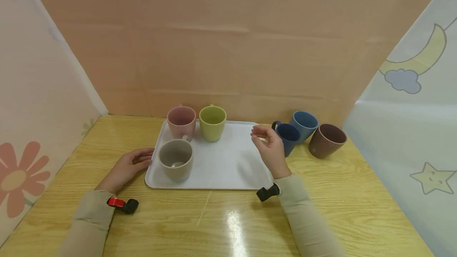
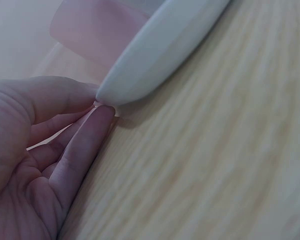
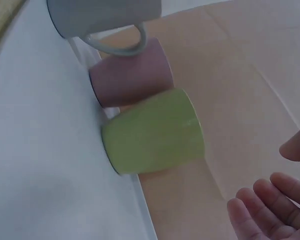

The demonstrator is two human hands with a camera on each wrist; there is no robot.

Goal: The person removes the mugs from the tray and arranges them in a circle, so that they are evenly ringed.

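My left hand (image 1: 126,169) touches the left rim of the white tray (image 1: 228,165) with its fingertips; the left wrist view shows them right at the tray edge (image 2: 160,55). Upright on the tray are a grey mug (image 1: 176,162), a pink mug (image 1: 182,124) and a green mug (image 1: 212,124), all in its left half. Over the tray's right side hovers my right hand (image 1: 272,152), holding nothing, its fingers loosely bent and the thumb apart from them. Just beside it, a dark blue mug (image 1: 287,136) is partly hidden behind the hand.
Off the tray to the right, a lighter blue mug (image 1: 304,126) and a brown mug (image 1: 326,142) stand close to the dark blue one. A wooden table (image 1: 171,221) carries everything. An orange-brown backdrop (image 1: 228,50) rises behind, with patterned sheets at both sides.
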